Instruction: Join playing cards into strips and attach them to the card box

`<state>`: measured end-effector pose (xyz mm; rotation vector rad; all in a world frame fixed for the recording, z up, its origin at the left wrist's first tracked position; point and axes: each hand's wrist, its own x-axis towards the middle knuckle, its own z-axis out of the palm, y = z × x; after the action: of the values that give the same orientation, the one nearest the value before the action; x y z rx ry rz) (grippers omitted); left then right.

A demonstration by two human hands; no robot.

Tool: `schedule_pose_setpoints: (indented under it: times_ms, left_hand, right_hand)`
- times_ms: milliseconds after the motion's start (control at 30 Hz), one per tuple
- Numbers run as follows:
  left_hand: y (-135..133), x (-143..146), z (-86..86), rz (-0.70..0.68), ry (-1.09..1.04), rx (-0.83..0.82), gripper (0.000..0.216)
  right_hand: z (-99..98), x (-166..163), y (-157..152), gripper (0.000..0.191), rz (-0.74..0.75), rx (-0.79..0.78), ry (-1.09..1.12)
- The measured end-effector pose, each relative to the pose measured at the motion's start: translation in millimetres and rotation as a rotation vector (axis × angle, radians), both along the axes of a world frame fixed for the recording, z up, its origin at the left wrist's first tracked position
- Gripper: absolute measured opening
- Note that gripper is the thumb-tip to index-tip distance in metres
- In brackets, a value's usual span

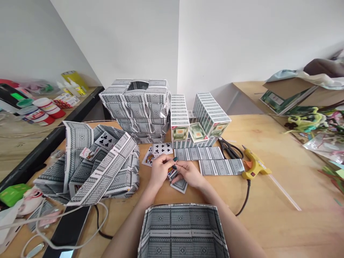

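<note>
My left hand [160, 170] and my right hand [190, 173] meet above the table, fingertips pinched together. Whatever is between the left fingertips is too small to make out. Under the right fingers a tilted playing card [172, 173] shows part of its picture face. A face-down card [179, 185] lies just below the hands. Behind the left hand are face-up cards [162, 148]. Strips of joined cards [199, 153] lie beyond and to the right of my right hand. Close to me stands an open box made of cards [181, 225], between my forearms.
A yellow glue gun [255, 165] with a clear glue stick and black scissors [230, 148] lie at the right. Stacked card packs [212, 111] and a large card-covered box [137, 107] stand behind. At left are a card-built piece [107, 168], a white cable [103, 222] and a dark phone-like slab [68, 229].
</note>
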<state>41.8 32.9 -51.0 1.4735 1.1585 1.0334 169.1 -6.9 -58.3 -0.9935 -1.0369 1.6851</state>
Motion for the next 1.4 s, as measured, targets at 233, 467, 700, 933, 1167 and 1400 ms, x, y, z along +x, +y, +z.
schedule_pose_setpoints:
  times_ms: [233, 467, 700, 933, 1167, 1400]
  left_hand:
    - [-1.1, 1.2, 3.1, 0.017, 0.121, 0.094, 0.018]
    - [-1.4, 0.8, 0.9, -0.050, 0.277, 0.266, 0.021]
    - [-3.5, 0.2, 2.8, -0.071, 0.408, 0.394, 0.023]
    - [-6.0, 1.2, 4.5, -0.102, 0.508, 0.455, 0.024]
    - [-6.9, 2.7, 5.1, -0.087, 0.561, 0.473, 0.024]
    - [-5.1, 3.1, 1.3, -0.031, 0.454, 0.413, 0.022]
  right_hand:
    - [3.7, 0.1, 0.4, 0.033, 0.014, -0.090, 0.111]
    - [7.6, -0.1, -0.5, 0.030, -0.045, -0.119, 0.017]
    - [2.5, 0.2, 1.1, 0.028, -0.052, -0.127, -0.019]
    - [-1.9, 2.7, 1.4, 0.025, -0.021, -0.133, 0.001]
    - [-2.0, 3.2, 0.3, 0.020, -0.012, -0.103, -0.033]
    - [2.2, 3.5, -0.7, 0.021, 0.009, -0.097, 0.022]
